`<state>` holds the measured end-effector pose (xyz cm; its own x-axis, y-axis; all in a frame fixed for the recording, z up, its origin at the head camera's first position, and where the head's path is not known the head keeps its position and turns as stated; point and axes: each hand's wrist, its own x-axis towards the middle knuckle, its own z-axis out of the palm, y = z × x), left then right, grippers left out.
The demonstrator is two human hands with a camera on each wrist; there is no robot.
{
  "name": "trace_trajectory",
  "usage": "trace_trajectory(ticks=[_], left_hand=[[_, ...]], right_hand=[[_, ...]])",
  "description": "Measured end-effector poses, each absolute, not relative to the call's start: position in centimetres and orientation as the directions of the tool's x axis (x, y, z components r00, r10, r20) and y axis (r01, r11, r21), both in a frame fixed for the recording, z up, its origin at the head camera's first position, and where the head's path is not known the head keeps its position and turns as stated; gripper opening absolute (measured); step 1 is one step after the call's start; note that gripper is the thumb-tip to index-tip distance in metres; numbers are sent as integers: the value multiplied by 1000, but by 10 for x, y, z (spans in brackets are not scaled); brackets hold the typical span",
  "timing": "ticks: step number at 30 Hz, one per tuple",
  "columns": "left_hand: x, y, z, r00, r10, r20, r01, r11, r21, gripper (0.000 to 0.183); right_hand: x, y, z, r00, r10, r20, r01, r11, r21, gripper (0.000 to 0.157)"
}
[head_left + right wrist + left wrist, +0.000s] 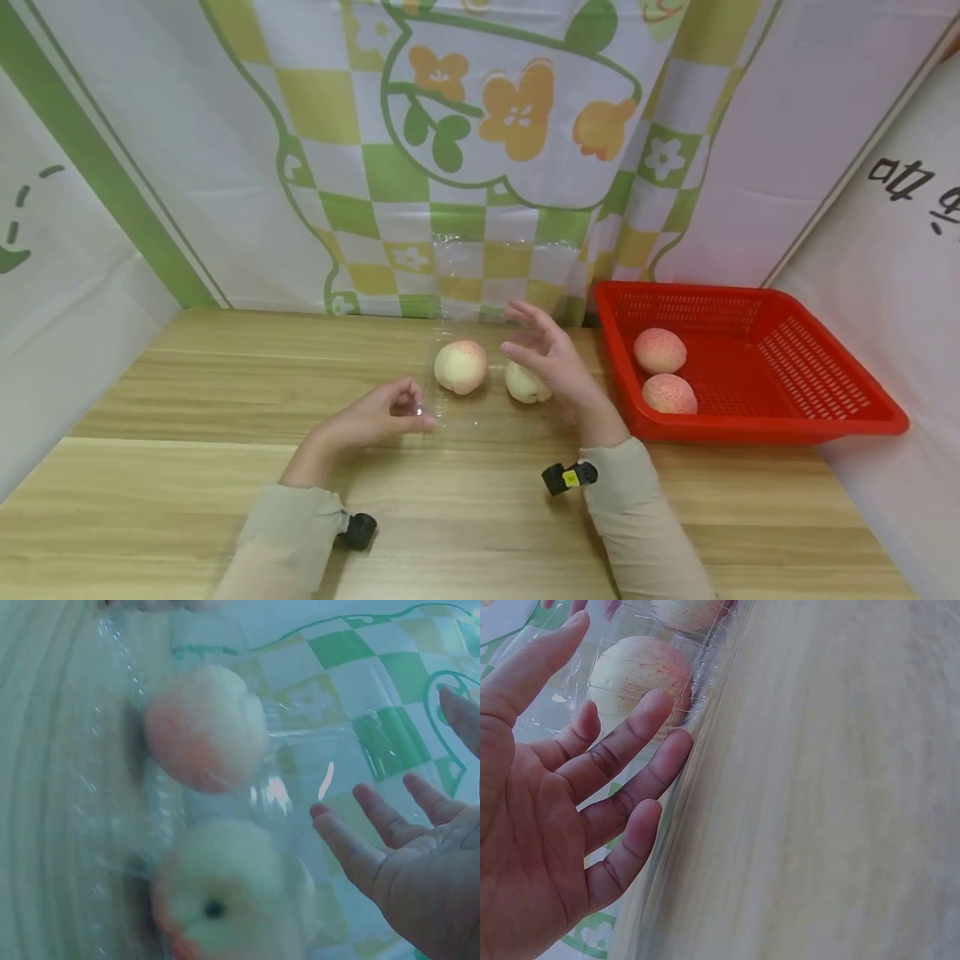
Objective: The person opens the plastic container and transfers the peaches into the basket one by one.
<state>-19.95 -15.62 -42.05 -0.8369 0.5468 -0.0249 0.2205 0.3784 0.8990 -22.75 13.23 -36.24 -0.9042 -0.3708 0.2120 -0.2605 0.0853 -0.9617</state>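
Observation:
A clear plastic clamshell box (480, 418) lies on the table with its lid raised at the back. Inside sit two pale peaches with a pink blush, a left peach (461, 367) and a right peach (522, 383). My left hand (367, 419) is at the box's left side, its fingers loosely bent with fingertips near the edge; the left wrist view shows nothing in its palm (536, 832). Above the right peach hovers my right hand (558, 362), partly hiding that fruit. Its fingers (345, 844) are spread and hold nothing in the right wrist view.
To the right stands a red plastic basket (750, 429) with slotted walls. Two pinker peaches lie along its left side, a back one (660, 351) and a front one (670, 394). Behind the wooden table (225, 400) hangs a checkered, flowered cloth (397, 175).

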Motion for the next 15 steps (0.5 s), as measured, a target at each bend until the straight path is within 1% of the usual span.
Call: trace_trajectory(ticks=[5,11,15], left_hand=[[-200,-157,-422,-839,544,-27,215,376,902,32],[-199,-156,-420,-845,534,-39,200,382,902,33],[-199,-156,-420,-844,536,-32,205,377,903,33]], right_hand=[[-231,116,-373,-924,-359,132,-173,84,-981,64],[-230,100,-383,-932,-351,87,-147,148,-978,68],[-230,93,-389,-925,-372,70,-139,160,-977,70]])
